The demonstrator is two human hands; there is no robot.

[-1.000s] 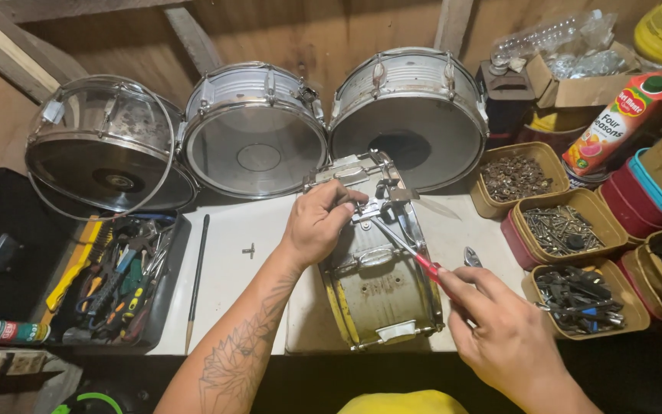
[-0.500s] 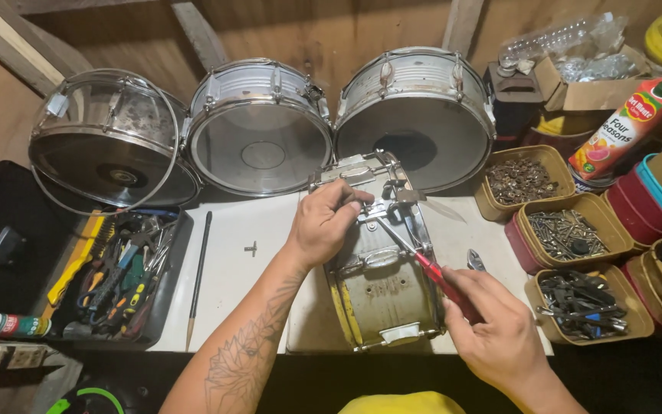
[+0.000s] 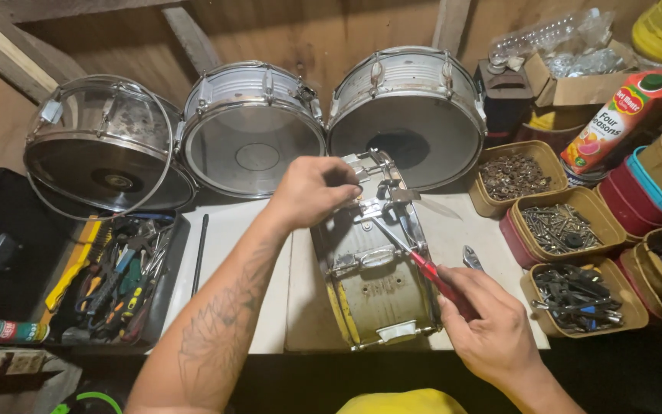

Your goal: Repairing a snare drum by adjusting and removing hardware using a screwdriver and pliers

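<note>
Right hand (image 3: 492, 330) grips a red-handled screwdriver (image 3: 423, 268) angled up-left to the snare drum (image 3: 373, 268); left hand (image 3: 312, 192) pinches its top hardware.

A snare drum (image 3: 373, 261) lies on its side at the centre of the table (image 3: 231, 307). Three drums (image 3: 250, 126) stand in a row behind it. At left sits a tool tray (image 3: 116, 280); at right, tins (image 3: 557, 226) holding what look like screws.

Drum repair at the worktop (image 3: 231, 307)
Left hand (image 3: 312, 192) steadies the snare drum (image 3: 373, 268) at centre; right hand (image 3: 492, 330) grips a red-handled screwdriver (image 3: 423, 267).
</note>
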